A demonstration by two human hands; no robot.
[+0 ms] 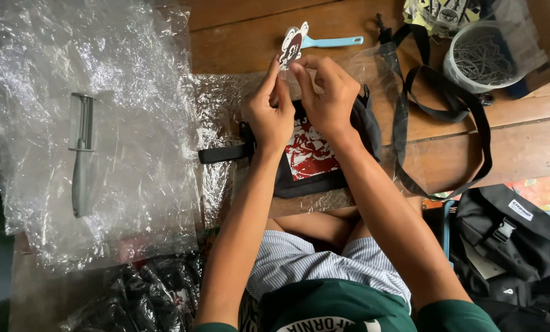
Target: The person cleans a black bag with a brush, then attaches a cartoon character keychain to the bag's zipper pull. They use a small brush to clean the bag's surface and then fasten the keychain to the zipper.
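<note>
My left hand (269, 114) and my right hand (327, 92) are raised together over a small black bag (312, 163) with a red and white print, which lies in clear plastic wrap on a wooden floor. Both pinch a small die-cut card tag (292, 44) in white, dark red and black at its lower edge. The bag's long black strap (447, 117) loops off to the right. Whether a string joins the tag to the bag is hidden by my fingers.
A pile of clear plastic bags (90, 123) with a grey tape cutter (83, 154) on it lies at left. A light blue handle (333, 42) lies behind the tag. A tub of ball chains (481, 58) stands top right. More black bags (509, 240) lie lower right, wrapped ones (139, 295) lower left.
</note>
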